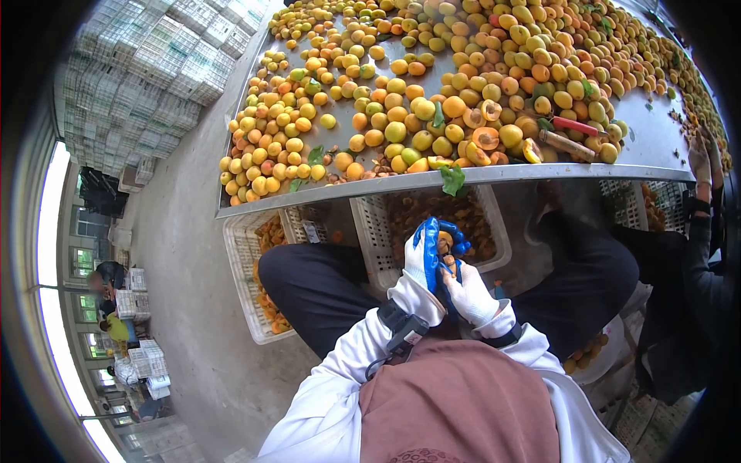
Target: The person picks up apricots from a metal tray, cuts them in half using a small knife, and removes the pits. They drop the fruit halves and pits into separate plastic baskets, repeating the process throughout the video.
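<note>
My left hand point(426, 248), in a white glove with a blue coated palm, is wrapped round an apricot point(444, 242). Close against it, my right hand point(469, 295), gloved the same way, grips a small tool with a wooden-looking end point(450, 262); its blade, if any, is hidden between the hands. Both hands are over a white plastic crate point(502, 231) holding brownish fruit pieces. Just beyond them runs the metal edge of the sorting table point(355, 187), loaded with apricots point(395, 131). Some halved apricots point(485, 139) lie near that edge.
On the table lie a wooden-handled knife point(567, 145) and a red-handled one point(575, 126). Another crate point(266, 328) with orange fruit pieces stands left of my knee. A co-worker's hand point(701, 158) reaches in at right. Stacked crates point(147, 69) fill the far left; people work below them.
</note>
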Demonstrator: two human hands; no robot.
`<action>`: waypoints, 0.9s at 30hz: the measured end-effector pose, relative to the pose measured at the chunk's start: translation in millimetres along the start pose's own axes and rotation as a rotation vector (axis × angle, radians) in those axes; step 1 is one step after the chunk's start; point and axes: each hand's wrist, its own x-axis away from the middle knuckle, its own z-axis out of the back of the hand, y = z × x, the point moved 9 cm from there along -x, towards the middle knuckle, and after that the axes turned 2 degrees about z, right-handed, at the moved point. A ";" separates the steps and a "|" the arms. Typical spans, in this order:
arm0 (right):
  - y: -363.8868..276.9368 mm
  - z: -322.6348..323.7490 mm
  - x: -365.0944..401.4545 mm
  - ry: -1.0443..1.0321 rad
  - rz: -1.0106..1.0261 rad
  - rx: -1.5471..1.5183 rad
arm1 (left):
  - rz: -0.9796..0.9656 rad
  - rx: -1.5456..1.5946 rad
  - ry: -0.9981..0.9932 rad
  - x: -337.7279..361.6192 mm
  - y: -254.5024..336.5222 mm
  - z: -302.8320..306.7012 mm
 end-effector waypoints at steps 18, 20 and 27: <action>18.6 -1.9 -3.8 -0.312 -0.267 -0.250 | 0.040 -0.094 -0.030 -2.6 -1.1 -4.1; 15.1 -3.5 0.6 -0.344 -0.333 -0.413 | 0.124 -0.027 -0.067 -1.5 -4.2 -7.2; 6.0 -11.9 12.0 -0.417 -0.419 -0.458 | 0.236 -0.040 -0.110 1.8 -11.4 2.6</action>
